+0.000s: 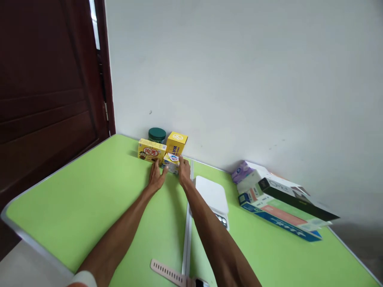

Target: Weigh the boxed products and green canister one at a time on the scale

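Nearest to the camera there lies a watch with a pale pink strap [169,273], at the bottom edge of the view, across the metal strip [187,235] of the green table [89,191]. Farther away, close to the wall [239,91], a small white and yellow box [171,164] stands between the two hands. The left hand [156,176] has its thumb spread away from the fingers; the fingers reach the lower front of a yellow box with red characters [151,150]. The right hand [184,169] is at the right side of the small box, with its thumb by the top edge; I cannot tell how firmly it grips. Just behind are a container with green lid [157,134] and a taller yellow box [177,142]. A white flat device [212,193] lies beside the right forearm, and several boxes [287,207] are piled at the right.
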Motion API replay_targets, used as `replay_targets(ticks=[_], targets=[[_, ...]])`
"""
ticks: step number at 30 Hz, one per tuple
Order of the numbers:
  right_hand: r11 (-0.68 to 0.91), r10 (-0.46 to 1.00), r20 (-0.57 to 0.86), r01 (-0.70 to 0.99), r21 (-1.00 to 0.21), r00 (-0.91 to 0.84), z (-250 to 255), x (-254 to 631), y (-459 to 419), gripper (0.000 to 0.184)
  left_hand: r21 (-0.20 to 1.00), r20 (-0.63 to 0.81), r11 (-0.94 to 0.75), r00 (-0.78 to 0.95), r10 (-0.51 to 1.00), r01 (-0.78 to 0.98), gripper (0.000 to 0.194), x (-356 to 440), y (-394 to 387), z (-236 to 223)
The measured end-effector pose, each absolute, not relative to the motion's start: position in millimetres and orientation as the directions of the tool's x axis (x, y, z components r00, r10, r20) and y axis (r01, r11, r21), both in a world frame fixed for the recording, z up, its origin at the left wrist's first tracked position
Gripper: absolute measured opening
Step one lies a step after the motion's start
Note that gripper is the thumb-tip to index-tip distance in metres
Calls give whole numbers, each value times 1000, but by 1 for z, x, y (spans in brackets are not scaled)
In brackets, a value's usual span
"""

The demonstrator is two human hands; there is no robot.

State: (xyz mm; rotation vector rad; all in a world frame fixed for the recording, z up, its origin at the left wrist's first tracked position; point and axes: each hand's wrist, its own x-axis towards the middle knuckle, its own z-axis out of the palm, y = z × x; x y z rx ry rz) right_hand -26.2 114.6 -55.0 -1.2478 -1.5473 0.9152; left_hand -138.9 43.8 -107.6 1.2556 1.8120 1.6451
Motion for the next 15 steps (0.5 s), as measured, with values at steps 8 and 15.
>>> replay_targets(ticks=[8, 15], targets=[[78, 997, 65, 326, -942, -49, -63, -25, 115, 52, 909, 306, -98, -492, 815, 404, 44, -143, 48, -98], [103, 985, 58, 282, -954, -165, -58, -15, 74, 55, 899, 299, -61, -508, 808, 434, 27, -146, 10, -92]])
